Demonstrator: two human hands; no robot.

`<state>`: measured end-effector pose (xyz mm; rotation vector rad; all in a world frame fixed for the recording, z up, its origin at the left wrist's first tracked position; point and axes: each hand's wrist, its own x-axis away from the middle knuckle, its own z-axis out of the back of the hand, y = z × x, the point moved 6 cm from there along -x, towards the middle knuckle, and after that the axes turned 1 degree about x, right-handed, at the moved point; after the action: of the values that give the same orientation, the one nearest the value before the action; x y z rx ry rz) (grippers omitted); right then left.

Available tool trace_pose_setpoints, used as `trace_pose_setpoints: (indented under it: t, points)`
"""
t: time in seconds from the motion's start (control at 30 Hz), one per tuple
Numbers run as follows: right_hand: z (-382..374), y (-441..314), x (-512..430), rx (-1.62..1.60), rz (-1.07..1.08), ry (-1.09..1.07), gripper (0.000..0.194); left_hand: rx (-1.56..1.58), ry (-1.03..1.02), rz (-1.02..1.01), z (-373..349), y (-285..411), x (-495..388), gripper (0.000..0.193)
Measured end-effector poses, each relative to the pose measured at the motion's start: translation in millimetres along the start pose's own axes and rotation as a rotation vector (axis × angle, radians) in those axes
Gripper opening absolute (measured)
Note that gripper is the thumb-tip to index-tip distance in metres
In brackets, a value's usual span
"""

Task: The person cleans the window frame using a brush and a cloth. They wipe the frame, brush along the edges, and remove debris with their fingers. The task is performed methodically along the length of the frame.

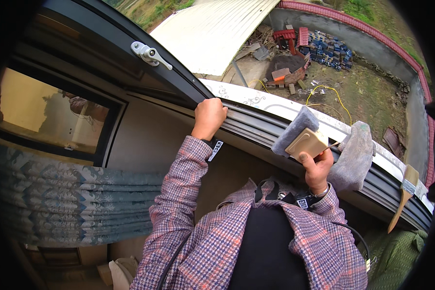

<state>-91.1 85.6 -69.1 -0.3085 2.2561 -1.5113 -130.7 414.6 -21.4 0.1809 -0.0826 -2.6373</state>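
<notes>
My left hand [209, 117] is closed at the lower end of the dark window sash [188, 81], which stands swung out from the frame. A silver window handle [151, 55] is fixed on that sash, above the hand. In my right hand [318, 168] is a cleaning pad with a cream plastic grip [307, 143] and a thick grey fleece face [298, 128]. The pad is held up over the metal window track [252, 121]. Just right of this hand, a crumpled grey cloth [353, 156] lies draped across the sill.
A flat paintbrush [406, 192] with a wooden handle rests across the track at the right. Beyond the white outer ledge [253, 97] the ground drops to a walled yard [369, 98]. A patterned curtain [76, 203] hangs at left; green fabric [395, 253] lies lower right.
</notes>
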Motion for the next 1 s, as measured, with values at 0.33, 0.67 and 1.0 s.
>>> trace_pose_setpoints:
  t: [0.33,0.67,1.0]
  points:
    - [-4.1,-1.8,1.4,0.032,0.048,-0.026,0.052,-0.075,0.001,0.013,-1.9,10.0,-9.7,0.016]
    - [-2.6,-5.5,-0.1,-0.038,0.027,-0.109,0.05,0.454,0.132,-0.232,45.2,27.1,-8.6,0.024]
    - [-5.1,-9.6,-5.2,-0.022,0.07,-0.147,0.044,0.035,0.056,-0.405,23.7,41.3,26.5,0.041]
